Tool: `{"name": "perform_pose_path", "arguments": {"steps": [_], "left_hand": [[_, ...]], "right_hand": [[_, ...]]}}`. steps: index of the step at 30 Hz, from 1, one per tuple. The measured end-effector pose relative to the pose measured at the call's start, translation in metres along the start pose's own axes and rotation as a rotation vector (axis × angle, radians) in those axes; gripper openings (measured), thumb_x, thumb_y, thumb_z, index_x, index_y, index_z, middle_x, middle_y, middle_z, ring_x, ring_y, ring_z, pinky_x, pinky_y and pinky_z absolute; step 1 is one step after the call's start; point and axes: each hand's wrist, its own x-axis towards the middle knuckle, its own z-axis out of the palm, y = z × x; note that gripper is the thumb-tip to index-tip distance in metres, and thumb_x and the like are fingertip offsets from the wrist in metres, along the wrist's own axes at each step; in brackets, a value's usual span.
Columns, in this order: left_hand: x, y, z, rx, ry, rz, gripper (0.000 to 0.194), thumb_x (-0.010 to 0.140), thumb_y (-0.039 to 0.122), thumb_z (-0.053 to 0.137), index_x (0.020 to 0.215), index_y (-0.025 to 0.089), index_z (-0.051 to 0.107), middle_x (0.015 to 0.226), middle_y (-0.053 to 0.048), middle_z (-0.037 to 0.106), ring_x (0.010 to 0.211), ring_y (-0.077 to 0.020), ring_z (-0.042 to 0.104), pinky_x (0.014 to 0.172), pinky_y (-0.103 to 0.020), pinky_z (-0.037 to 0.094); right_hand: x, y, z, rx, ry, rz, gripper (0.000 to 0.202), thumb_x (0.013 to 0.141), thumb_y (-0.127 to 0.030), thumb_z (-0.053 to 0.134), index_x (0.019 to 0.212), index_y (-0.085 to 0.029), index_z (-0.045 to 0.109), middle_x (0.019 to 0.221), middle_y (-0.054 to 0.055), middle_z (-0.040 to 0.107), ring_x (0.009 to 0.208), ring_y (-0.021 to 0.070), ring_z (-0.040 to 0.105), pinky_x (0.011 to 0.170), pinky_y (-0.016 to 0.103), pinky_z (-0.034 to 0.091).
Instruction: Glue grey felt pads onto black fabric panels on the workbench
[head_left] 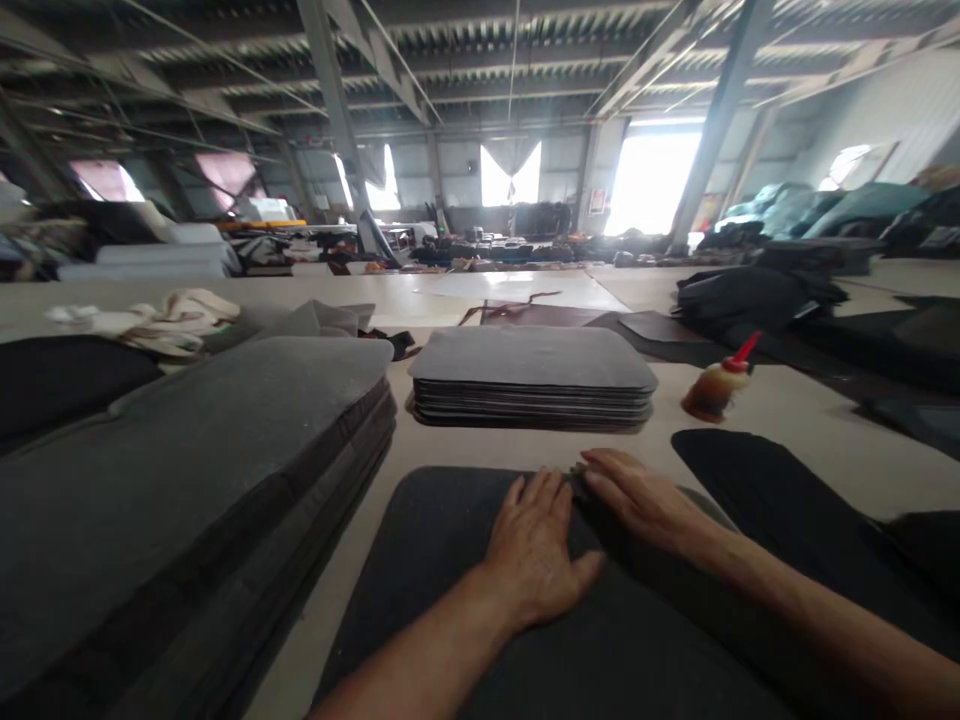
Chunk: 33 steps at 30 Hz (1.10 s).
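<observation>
A dark, round-cornered fabric panel (442,540) lies on the table in front of me. My left hand (536,555) rests flat on it, fingers spread and pointing at its far edge, thumb out to the right. Beside it, my right hand (637,500) is closed at the far edge, its fingers drawn together on a dark fold of the fabric. The fingertips' exact hold is partly hidden. Just beyond the hands stands a neat stack of grey panels (532,357). A glue bottle (709,391) with a red nozzle stands to the right, holding amber liquid.
On the left, a tall stack of large grey padded panels (225,430) reaches toward me. Another black fabric piece (757,475) lies at right. Crumpled pale cloth (161,322) and a black bundle (750,300) sit farther back on the table (810,400).
</observation>
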Motion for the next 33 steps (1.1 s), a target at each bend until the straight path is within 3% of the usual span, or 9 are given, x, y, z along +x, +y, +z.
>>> {"name": "perform_pose_path", "arguments": {"steps": [4, 7, 13, 20, 23, 26, 29, 31, 33], "left_hand": [[0.001, -0.001, -0.002, 0.034, -0.029, -0.008, 0.082, 0.094, 0.063, 0.045, 0.155, 0.009, 0.036, 0.166, -0.014, 0.028, 0.156, -0.0277, 0.021, 0.129, -0.053, 0.017], [0.001, -0.005, -0.007, 0.077, -0.051, -0.027, 0.087, 0.093, 0.069, 0.045, 0.156, 0.01, 0.035, 0.167, -0.013, 0.026, 0.156, -0.0277, 0.02, 0.129, -0.052, 0.017], [0.002, -0.023, -0.017, 0.168, -0.057, -0.085, 0.1, 0.087, 0.081, 0.044, 0.156, 0.009, 0.035, 0.166, -0.016, 0.025, 0.156, -0.031, 0.02, 0.128, -0.053, 0.018], [-0.008, -0.07, -0.035, 0.315, 0.01, -0.26, 0.09, 0.094, 0.075, 0.035, 0.153, 0.007, 0.039, 0.162, -0.021, 0.033, 0.153, -0.0358, 0.028, 0.123, -0.053, 0.027], [-0.039, -0.086, -0.056, 0.406, 0.059, -0.386, 0.077, 0.101, 0.058, 0.033, 0.149, -0.001, 0.042, 0.158, -0.027, 0.038, 0.15, -0.0401, 0.031, 0.121, -0.055, 0.029], [-0.087, -0.078, -0.072, 0.468, 0.08, -0.403, 0.07, 0.102, 0.05, 0.033, 0.151, 0.0, 0.04, 0.162, -0.023, 0.034, 0.154, -0.0382, 0.023, 0.125, -0.053, 0.025], [-0.143, -0.06, -0.071, 0.453, 0.003, -0.273, 0.069, 0.1, 0.061, 0.037, 0.157, 0.02, 0.037, 0.166, -0.005, 0.03, 0.155, -0.0282, 0.023, 0.125, -0.046, 0.029], [-0.178, -0.058, -0.062, 0.404, -0.096, -0.057, 0.073, 0.099, 0.064, 0.04, 0.161, 0.029, 0.025, 0.165, -0.004, 0.03, 0.153, -0.0287, 0.03, 0.121, -0.05, 0.038], [-0.205, -0.065, -0.049, 0.461, -0.073, 0.132, 0.093, 0.089, 0.072, 0.054, 0.163, 0.032, 0.013, 0.163, -0.007, 0.033, 0.148, -0.0355, 0.038, 0.115, -0.055, 0.045]], "right_hand": [[-0.031, 0.0, 0.025, -0.23, -0.086, -0.121, 0.064, 0.104, -0.047, 0.036, 0.156, -0.01, 0.041, 0.162, 0.015, 0.032, 0.151, 0.0314, 0.028, 0.126, 0.055, 0.02], [-0.039, 0.005, 0.026, -0.342, -0.112, -0.078, 0.071, 0.106, -0.057, 0.032, 0.159, -0.01, 0.034, 0.164, 0.014, 0.024, 0.153, 0.0301, 0.022, 0.126, 0.054, 0.018], [-0.06, 0.03, 0.007, -0.466, -0.036, 0.136, 0.087, 0.102, -0.071, 0.026, 0.159, -0.005, 0.031, 0.165, 0.018, 0.021, 0.153, 0.0321, 0.02, 0.126, 0.052, 0.022], [-0.099, 0.05, -0.013, -0.571, 0.087, 0.225, 0.083, 0.1, -0.064, 0.039, 0.148, 0.004, 0.047, 0.157, 0.026, 0.035, 0.15, 0.0394, 0.027, 0.123, 0.057, 0.027], [-0.133, 0.045, -0.014, -0.494, 0.119, 0.081, 0.074, 0.1, -0.062, 0.04, 0.146, -0.005, 0.054, 0.158, 0.019, 0.038, 0.152, 0.0374, 0.023, 0.124, 0.058, 0.026], [-0.174, 0.025, -0.01, -0.337, 0.027, -0.059, 0.067, 0.101, -0.062, 0.044, 0.157, -0.024, 0.043, 0.162, 0.006, 0.031, 0.152, 0.0334, 0.024, 0.123, 0.056, 0.031], [-0.206, 0.001, -0.007, -0.238, -0.058, -0.196, 0.081, 0.094, -0.064, 0.059, 0.161, -0.04, 0.021, 0.163, 0.001, 0.025, 0.148, 0.0366, 0.031, 0.117, 0.06, 0.041], [-0.217, -0.005, -0.002, -0.213, -0.076, -0.262, 0.093, 0.086, -0.064, 0.069, 0.16, -0.043, 0.017, 0.162, 0.003, 0.026, 0.144, 0.0409, 0.034, 0.112, 0.064, 0.045], [-0.223, 0.002, 0.008, -0.218, -0.09, -0.278, 0.089, 0.086, -0.059, 0.07, 0.158, -0.048, 0.02, 0.159, 0.003, 0.03, 0.139, 0.0436, 0.039, 0.106, 0.066, 0.05]]}}
